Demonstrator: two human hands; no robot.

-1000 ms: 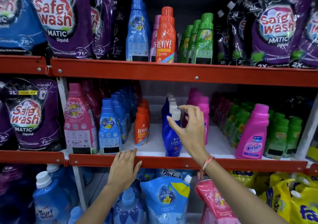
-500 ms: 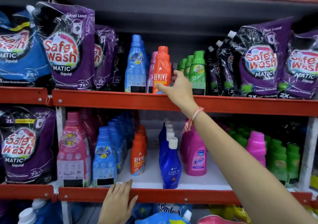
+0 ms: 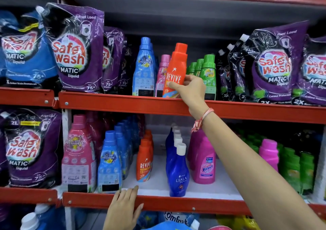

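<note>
An orange Revive bottle (image 3: pixel 176 69) stands tilted at the front of the upper red shelf (image 3: pixel 123 104), between a pink bottle (image 3: pixel 163 74) and green bottles (image 3: pixel 209 74). My right hand (image 3: pixel 190 90) grips the Revive bottle low on its body, thumb across the label. My left hand (image 3: pixel 125 210) rests flat on the front lip of the lower red shelf (image 3: pixel 176 205), fingers straight, holding nothing.
Purple Safewash pouches (image 3: pixel 75 53) flank the upper shelf on both sides. A tall blue bottle (image 3: pixel 144 67) stands left of the pink one. On the lower shelf stand more Revive bottles (image 3: pixel 144 164), a blue Ujala bottle (image 3: pixel 177 173), pink Vanish bottles (image 3: pixel 204 161) and green bottles (image 3: pixel 298 169).
My right hand rose from the blue bottle cap on the lower shelf to the upper shelf, took hold of the orange Revive bottle and tipped it. The left hand stayed on the lower shelf edge.
</note>
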